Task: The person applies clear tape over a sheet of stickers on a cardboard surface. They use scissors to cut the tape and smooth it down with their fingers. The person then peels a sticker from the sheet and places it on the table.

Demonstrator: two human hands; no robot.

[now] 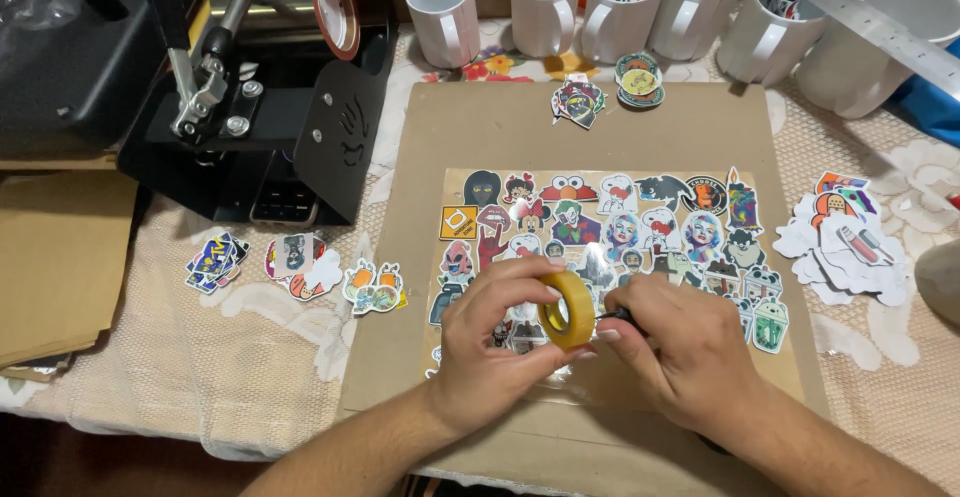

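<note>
My left hand (pixel 490 342) holds a yellow roll of tape (pixel 567 309) upright between thumb and fingers. My right hand (pixel 680 347) touches the roll's right side with its fingertips and grips a thin dark tool (pixel 617 313) whose end shows at the roll. Both hands hover over a clear sheet covered with several colourful stickers (pixel 620 227). The sheet lies on a brown cardboard board (pixel 480 127).
A black mug press machine (pixel 260 87) stands at the back left. White mugs (pixel 545 2), some with stickers inside, line the back. Loose sticker piles lie at left (pixel 300 267), at right (pixel 850 242) and behind the board (pixel 578 100). A metal ruler (pixel 870 22) crosses the back right. Brown paper (pixel 55 257) lies far left.
</note>
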